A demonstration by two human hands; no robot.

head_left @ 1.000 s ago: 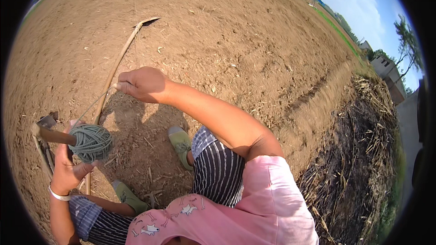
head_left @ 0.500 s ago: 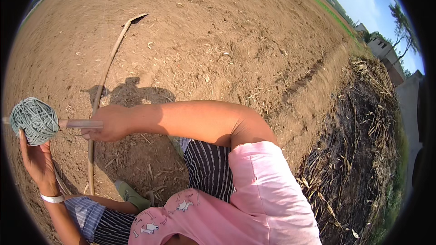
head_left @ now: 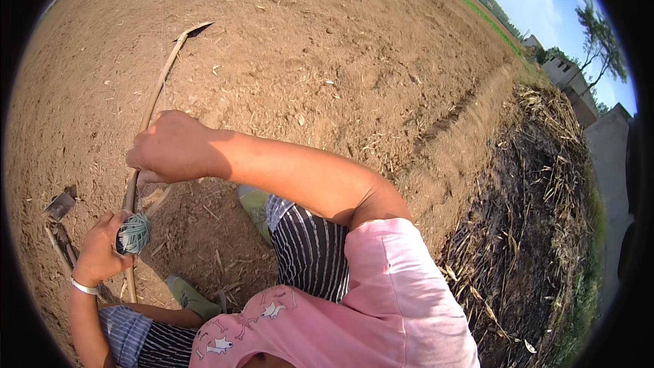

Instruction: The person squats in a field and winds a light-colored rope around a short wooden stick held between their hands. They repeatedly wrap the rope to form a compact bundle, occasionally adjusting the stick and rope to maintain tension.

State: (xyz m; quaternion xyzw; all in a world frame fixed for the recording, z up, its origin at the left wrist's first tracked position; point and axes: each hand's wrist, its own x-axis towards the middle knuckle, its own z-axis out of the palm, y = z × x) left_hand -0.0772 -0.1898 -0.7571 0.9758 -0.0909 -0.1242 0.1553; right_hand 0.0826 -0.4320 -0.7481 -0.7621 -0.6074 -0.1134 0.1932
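Observation:
At lower left, my left hand (head_left: 102, 249) is closed around a ball of grey-green string (head_left: 134, 233). A pale stick (head_left: 161, 200) juts out beside the ball. Above and to the right of the ball, my right hand (head_left: 170, 146) is closed, with its knuckles up and fingertips hidden. A thin strand runs from beneath that hand toward the ball, and a faint line stretches away over the soil from its far side. Under the right hand lies a long-handled hoe (head_left: 159, 86), its blade at the far end.
Bare brown soil (head_left: 306, 48) with straw bits spreads ahead. A second metal tool head (head_left: 60, 206) lies at far left, near a wooden handle (head_left: 58, 249). Dark burnt stalks (head_left: 504, 232) cover the right side, beside a grey wall (head_left: 610, 157). My green-socked feet are below.
The ball has come down and right, nearer my body, in my left hand. My right hand has let go of the stick and risen slightly. The tool head at far left now shows.

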